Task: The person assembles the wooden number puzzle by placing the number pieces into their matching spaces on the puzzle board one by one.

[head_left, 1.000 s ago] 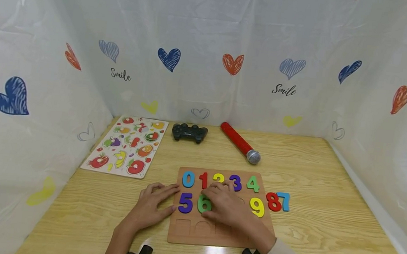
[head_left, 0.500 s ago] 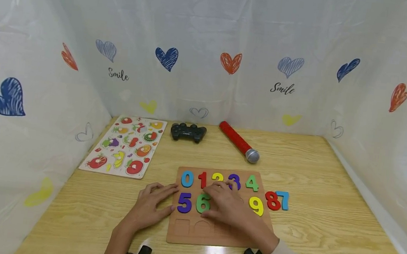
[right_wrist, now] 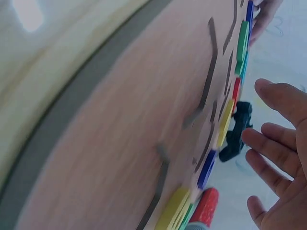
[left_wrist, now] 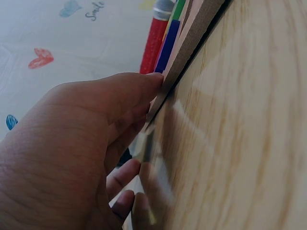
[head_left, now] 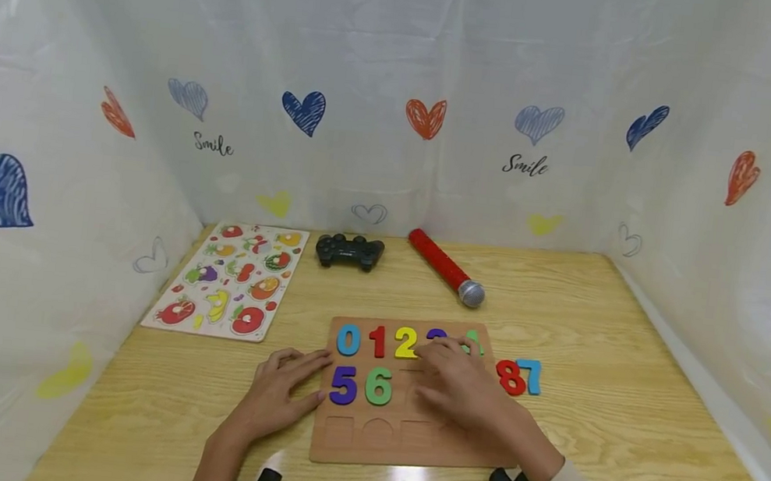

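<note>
A wooden number puzzle board (head_left: 363, 451) lies on the table. Along its left edge my left hand (head_left: 281, 394) rests, fingertips and thumb touching the side. My right hand (head_left: 465, 382) hovers over the board's right half with fingers spread and nothing between them, as the right wrist view shows. It hides the 9 and partly covers the purple 3 (head_left: 437, 333) and green 4 (head_left: 474, 341). In plain sight are the blue 0 (head_left: 348, 340), red 1 (head_left: 377, 341), yellow 2 (head_left: 406, 343), purple 5 (head_left: 344, 385) and green 6 (head_left: 379, 386).
Right of the board, a red 8 (head_left: 510, 377) and a blue 7 (head_left: 530, 376) lie side by side. Behind are a fruit puzzle board (head_left: 226, 282), a black game controller (head_left: 349, 251) and a red microphone (head_left: 446, 267). Printed curtains (head_left: 365, 168) enclose the table.
My right hand has moved right, away from the green 6, uncovering the 6 and the 2 and now covering the 9. The left hand stays at the board's edge. The head view has shifted slightly.
</note>
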The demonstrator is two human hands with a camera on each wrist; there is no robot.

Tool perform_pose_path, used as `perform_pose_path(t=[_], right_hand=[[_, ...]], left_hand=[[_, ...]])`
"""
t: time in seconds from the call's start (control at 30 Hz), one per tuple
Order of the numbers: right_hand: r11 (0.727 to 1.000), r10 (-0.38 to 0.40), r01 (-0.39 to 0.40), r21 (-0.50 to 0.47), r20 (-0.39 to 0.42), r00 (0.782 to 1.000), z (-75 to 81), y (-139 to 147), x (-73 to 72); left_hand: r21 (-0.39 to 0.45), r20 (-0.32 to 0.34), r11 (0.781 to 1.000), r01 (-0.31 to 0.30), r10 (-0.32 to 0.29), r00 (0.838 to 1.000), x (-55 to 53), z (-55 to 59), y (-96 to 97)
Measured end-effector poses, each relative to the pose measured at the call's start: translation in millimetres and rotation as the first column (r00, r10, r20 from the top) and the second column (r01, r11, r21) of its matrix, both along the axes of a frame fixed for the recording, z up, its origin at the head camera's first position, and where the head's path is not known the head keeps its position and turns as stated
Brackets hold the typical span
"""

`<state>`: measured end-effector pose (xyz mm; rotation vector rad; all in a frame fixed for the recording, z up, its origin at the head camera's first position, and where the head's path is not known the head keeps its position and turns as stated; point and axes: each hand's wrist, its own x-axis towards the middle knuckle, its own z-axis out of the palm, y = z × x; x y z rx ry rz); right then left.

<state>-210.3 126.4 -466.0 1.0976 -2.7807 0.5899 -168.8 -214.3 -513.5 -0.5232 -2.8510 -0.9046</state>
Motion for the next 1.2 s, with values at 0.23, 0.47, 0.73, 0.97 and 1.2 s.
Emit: perform_pose_path(t=[0.23,0.47,0.73,0.97,1.2], right_hand=[[1.0,-0.011,0.009,-0.023,-0.06,0.998,0.0,27.3,-3.2],[0.997,-0.082,0.082,-0.008,-0.015,0.997,-2.0,51.1,-2.9],[0.995,-0.093,0.092,-0.027,-0.051,0.994,-3.4,71.7,-3.8],[0.99,-0.134,0.132,-0.044,-0.049,0.99,-4.9,88.4,-4.2],[0.986,-0.164,0.163,-0.036,-0.044,0.985,-7.6,102.8,-7.2]], left_hand=[[-0.005,0.024,1.0,-0.005,0.005,1.0,-0.8,-0.5,0.5],[0.006,0.02,1.0,0.0,0.0,1.0,-0.4,-1.1,0.6],[0.021,-0.006,1.0,0.008,-0.007,1.0,0.3,-0.9,0.4],[0.014,0.01,1.0,-0.008,0.008,1.0,-0.1,-0.8,0.3],[0.013,0.017,1.0,-0.015,0.014,1.0,-0.4,-0.7,0.9]])
